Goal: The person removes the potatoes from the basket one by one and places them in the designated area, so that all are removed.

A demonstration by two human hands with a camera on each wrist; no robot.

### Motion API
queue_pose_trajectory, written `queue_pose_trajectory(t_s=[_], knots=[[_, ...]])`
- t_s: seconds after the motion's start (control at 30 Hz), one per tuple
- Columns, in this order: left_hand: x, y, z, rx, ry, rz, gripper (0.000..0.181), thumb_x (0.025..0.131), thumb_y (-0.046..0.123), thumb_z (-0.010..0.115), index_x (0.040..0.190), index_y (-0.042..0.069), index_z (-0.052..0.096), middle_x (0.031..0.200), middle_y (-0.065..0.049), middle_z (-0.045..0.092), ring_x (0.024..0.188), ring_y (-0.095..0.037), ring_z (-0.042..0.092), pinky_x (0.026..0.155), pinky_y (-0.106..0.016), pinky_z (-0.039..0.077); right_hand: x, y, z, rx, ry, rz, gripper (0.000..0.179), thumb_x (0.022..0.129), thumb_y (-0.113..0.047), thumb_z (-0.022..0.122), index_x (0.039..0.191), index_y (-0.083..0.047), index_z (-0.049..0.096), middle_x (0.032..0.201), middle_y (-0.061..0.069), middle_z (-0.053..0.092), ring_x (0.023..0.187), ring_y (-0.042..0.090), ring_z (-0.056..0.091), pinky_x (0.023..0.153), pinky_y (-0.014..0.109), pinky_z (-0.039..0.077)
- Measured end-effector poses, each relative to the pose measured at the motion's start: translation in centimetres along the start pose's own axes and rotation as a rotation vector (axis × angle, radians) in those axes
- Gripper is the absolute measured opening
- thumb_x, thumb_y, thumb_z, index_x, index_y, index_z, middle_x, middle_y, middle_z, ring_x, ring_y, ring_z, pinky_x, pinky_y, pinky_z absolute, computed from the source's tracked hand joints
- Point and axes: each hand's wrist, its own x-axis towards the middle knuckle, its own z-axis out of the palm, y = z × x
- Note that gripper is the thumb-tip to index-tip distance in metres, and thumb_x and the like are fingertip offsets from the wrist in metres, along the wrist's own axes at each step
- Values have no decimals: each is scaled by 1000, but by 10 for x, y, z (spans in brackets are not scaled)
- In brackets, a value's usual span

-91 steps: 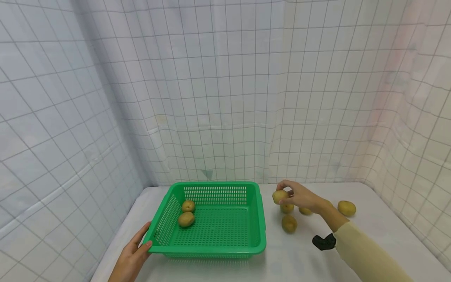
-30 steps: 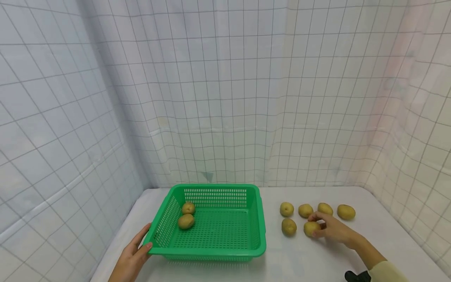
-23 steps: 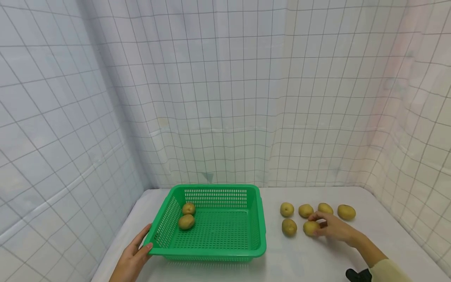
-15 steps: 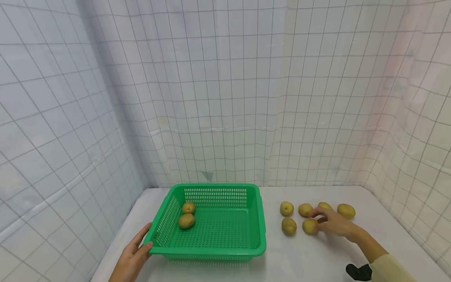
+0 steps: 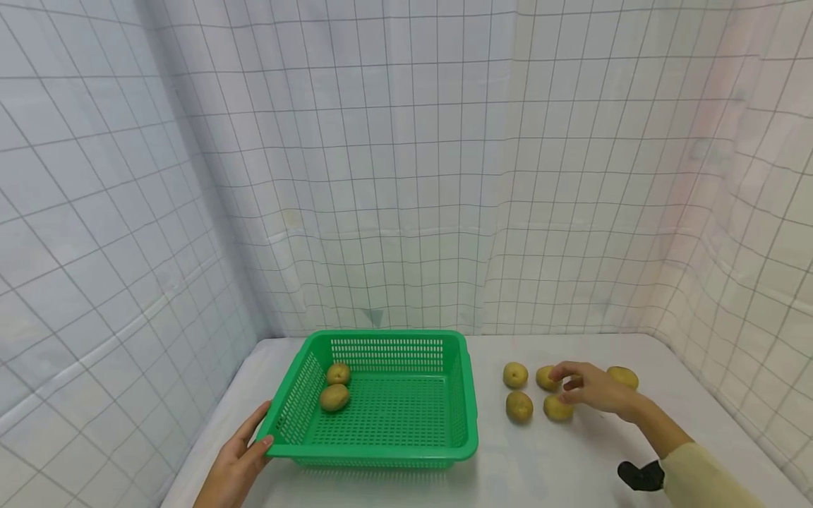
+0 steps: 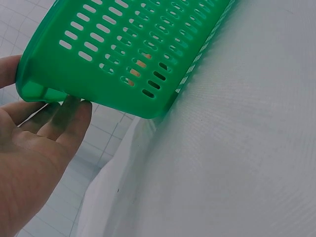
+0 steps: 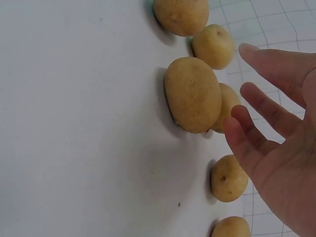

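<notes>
Right hand (image 5: pixel 591 386): its fingers (image 7: pixel 242 143) are loosely bent, stand apart from the thumb and hold nothing, near one of six rounded, yellow-brown, smooth-skinned potatoes (image 7: pixel 192 95) that lie on the white-covered worktop (image 5: pixel 540 466). Left hand (image 5: pixel 233 458): with thumb above and fingers beneath the rim, it grips the near left corner of a rectangular, green, perforated plastic basket (image 5: pixel 381 452), which stands left of those potatoes and contains two more yellow-brown potatoes (image 5: pixel 334 397) beside its left wall. Surround: white sheeting with a grey grid (image 5: pixel 406 176) hangs behind the worktop and along both sides.
</notes>
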Motion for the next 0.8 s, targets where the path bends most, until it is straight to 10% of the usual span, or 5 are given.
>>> queue_pose_trajectory(t_s=[0.8], knots=[[-1,0,1,6,15,-7,69,112,6,44,158,-15,-4,161,-36,-10,127,3,52,98,-21,50,36,-40,15,-9,-51,-21,34,97,-10,70,129,-3,64,134,16,58,122,39,56,98,49,52]])
